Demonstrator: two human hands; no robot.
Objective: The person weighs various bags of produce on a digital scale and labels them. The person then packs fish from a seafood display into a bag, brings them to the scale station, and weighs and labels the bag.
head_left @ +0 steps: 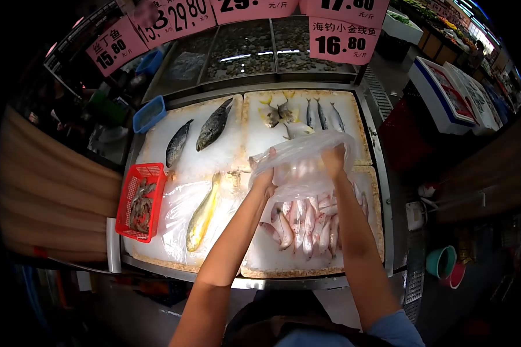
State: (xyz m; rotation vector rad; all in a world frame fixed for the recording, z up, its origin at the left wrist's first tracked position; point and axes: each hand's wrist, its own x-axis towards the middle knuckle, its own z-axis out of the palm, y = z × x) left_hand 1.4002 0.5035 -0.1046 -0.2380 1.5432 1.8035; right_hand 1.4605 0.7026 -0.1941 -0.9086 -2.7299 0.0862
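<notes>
While both hands are raised over the ice, a clear plastic bag [300, 151] spreads between them, above the upper part of a pile of pale pink fish [308, 228]. Whether the bag touches those fish cannot be told. The left hand [264, 178] is at the bag's left edge, its fingers partly bent and touching the film; how firmly they pinch it is unclear. The right hand [333, 161] is at the other side, seen through the plastic, its fingers too veiled to tell whether they are spread or closed on the film.

Left of the pile, a long yellow fish [202, 217] lies on the ice beside a sheet of clear film [172, 217]. Farther left, a red basket [123, 202] holds shrimp [140, 207]. Beyond the bag are silvery fish with yellow fins [298, 130] and three slender fish [322, 115]; two dark fish [214, 124] lie to their left, near a blue tub [135, 122]. Behind the ice stand tanks of shellfish [237, 65], with pink price signs [344, 32] above.
</notes>
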